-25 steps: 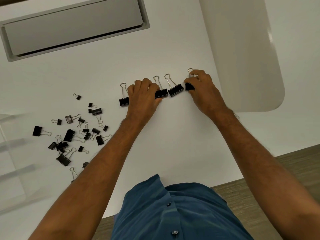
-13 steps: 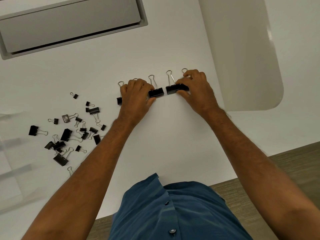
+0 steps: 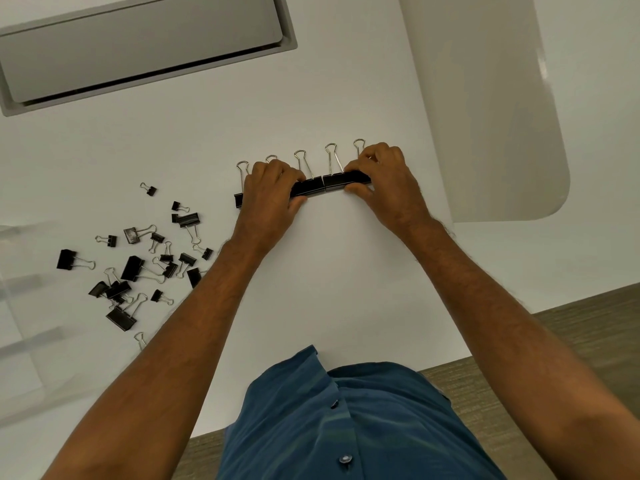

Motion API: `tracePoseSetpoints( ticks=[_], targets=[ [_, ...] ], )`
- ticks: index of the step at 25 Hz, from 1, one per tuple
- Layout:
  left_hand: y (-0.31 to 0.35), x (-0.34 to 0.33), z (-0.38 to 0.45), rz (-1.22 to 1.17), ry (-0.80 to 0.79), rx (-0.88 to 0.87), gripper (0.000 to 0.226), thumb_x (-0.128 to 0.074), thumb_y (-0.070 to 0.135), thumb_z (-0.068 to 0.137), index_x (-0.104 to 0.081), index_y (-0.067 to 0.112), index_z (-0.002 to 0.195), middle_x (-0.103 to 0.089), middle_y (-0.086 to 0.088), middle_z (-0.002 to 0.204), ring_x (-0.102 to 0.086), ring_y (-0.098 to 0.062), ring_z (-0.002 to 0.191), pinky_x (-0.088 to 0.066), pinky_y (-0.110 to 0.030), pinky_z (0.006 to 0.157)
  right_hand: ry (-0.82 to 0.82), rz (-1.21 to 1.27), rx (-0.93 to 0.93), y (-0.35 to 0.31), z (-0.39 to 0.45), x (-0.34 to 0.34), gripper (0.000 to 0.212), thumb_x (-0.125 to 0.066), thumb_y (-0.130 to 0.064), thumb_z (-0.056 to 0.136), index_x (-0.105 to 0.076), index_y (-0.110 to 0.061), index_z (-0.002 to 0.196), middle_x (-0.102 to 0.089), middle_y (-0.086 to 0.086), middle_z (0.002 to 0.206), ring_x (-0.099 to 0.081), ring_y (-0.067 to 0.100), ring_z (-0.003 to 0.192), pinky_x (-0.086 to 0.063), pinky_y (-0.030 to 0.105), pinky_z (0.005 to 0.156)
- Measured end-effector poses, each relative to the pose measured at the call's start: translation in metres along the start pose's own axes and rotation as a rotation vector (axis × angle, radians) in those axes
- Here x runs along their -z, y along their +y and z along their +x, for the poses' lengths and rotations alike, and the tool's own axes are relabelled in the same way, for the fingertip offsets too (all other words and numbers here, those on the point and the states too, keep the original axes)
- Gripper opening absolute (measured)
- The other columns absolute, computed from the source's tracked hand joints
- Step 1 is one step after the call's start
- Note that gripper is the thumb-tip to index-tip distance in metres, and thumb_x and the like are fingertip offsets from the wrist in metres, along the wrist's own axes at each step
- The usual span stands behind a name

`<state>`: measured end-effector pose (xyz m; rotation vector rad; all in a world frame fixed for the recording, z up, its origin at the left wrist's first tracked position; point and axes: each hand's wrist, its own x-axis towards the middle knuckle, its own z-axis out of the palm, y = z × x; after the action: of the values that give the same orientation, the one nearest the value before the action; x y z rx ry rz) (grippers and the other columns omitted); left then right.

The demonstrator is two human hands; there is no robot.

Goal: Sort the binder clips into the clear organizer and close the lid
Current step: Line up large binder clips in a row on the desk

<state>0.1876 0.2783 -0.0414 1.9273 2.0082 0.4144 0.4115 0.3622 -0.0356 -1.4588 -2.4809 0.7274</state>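
Several large black binder clips [image 3: 320, 184] with silver wire handles stand side by side in a tight row on the white table [image 3: 346, 271]. My left hand [image 3: 270, 199] grips the left end of the row and my right hand [image 3: 384, 181] grips the right end, pressing the clips together. One clip [image 3: 239, 199] sticks out left of my left hand. A loose pile of smaller black binder clips [image 3: 138, 265] lies scattered to the left. The clear organizer [image 3: 24, 306] is faintly visible at the left edge, blurred.
A grey recessed panel [image 3: 138, 46] is set in the table at the back left. A pale rounded board [image 3: 485, 109] lies at the back right, just beyond my right hand. The table's front edge runs near my blue shirt [image 3: 346, 420].
My hands have slid the spaced large clips together: the right hand pushed its clips leftward and the gaps in the row have closed.
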Motion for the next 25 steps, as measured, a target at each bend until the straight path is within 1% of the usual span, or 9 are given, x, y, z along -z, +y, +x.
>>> tracePoseSetpoints(
  ticks=[5,9,13,19,21,23,25],
  targets=[
    [-0.004,-0.004,0.0,-0.01,-0.01,-0.021,0.026,-0.073,0.025,0.088,-0.064,0.018,0.111,-0.06,-0.001,0.104,-0.048,-0.025,0.098,-0.039,-0.036,0.082,-0.015,0.008,-0.009,0.003,0.0,0.0,0.045,-0.078,-0.026,0.086,-0.063,-0.017,0.128,-0.055,0.004,0.122,-0.048,0.021,0.114,-0.047,0.026,0.086],
    [-0.004,-0.003,0.0,-0.024,-0.012,-0.02,0.027,-0.073,0.024,0.088,-0.064,0.017,0.112,-0.06,-0.002,0.105,-0.048,-0.024,0.097,-0.036,-0.034,0.082,-0.013,0.011,0.014,0.007,0.001,0.0,0.038,-0.076,-0.018,0.087,-0.066,-0.015,0.124,-0.056,0.005,0.117,-0.047,0.021,0.111,-0.045,0.026,0.085],
    [-0.003,-0.002,0.0,-0.029,-0.025,-0.005,0.027,-0.073,0.024,0.088,-0.064,0.017,0.113,-0.061,-0.002,0.105,-0.048,-0.025,0.098,-0.032,-0.031,0.081,-0.022,0.007,0.026,0.009,0.004,0.001,0.035,-0.075,-0.017,0.088,-0.067,-0.015,0.123,-0.058,0.006,0.115,-0.048,0.023,0.108,-0.041,0.025,0.086],
    [-0.003,-0.003,0.0,-0.028,-0.032,0.003,0.027,-0.072,0.025,0.089,-0.064,0.017,0.114,-0.06,-0.002,0.105,-0.049,-0.025,0.099,-0.032,-0.033,0.081,-0.055,0.007,0.049,0.008,0.005,0.004,0.035,-0.074,-0.018,0.089,-0.066,-0.015,0.124,-0.059,0.006,0.114,-0.048,0.024,0.108,-0.047,0.034,0.088],
    [-0.001,-0.002,0.0,0.003,-0.03,0.015,0.03,-0.073,0.027,0.088,-0.064,0.019,0.115,-0.06,-0.001,0.108,-0.05,-0.026,0.102,-0.029,-0.033,0.081,-0.047,0.004,0.039,0.006,0.004,0.005,0.04,-0.075,-0.018,0.088,-0.065,-0.016,0.127,-0.057,0.005,0.12,-0.048,0.024,0.111,-0.05,0.036,0.088],
    [0.0,0.0,-0.003,0.037,-0.009,0.014,0.038,-0.075,0.031,0.086,-0.062,0.02,0.12,-0.059,-0.001,0.113,-0.05,-0.026,0.106,-0.029,-0.034,0.083,-0.01,-0.007,0.005,0.002,0.001,0.006,0.048,-0.078,-0.021,0.086,-0.062,-0.019,0.131,-0.052,0.005,0.132,-0.047,0.023,0.119,-0.05,0.031,0.088],
    [0.0,0.004,-0.008,0.057,0.021,0.012,0.042,-0.074,0.035,0.085,-0.061,0.022,0.123,-0.058,0.0,0.118,-0.049,-0.024,0.109,-0.03,-0.034,0.085,0.055,-0.026,-0.007,-0.003,-0.005,0.007,0.051,-0.079,-0.027,0.085,-0.06,-0.021,0.131,-0.048,0.004,0.139,-0.046,0.022,0.123,-0.048,0.028,0.085]
  ],
)
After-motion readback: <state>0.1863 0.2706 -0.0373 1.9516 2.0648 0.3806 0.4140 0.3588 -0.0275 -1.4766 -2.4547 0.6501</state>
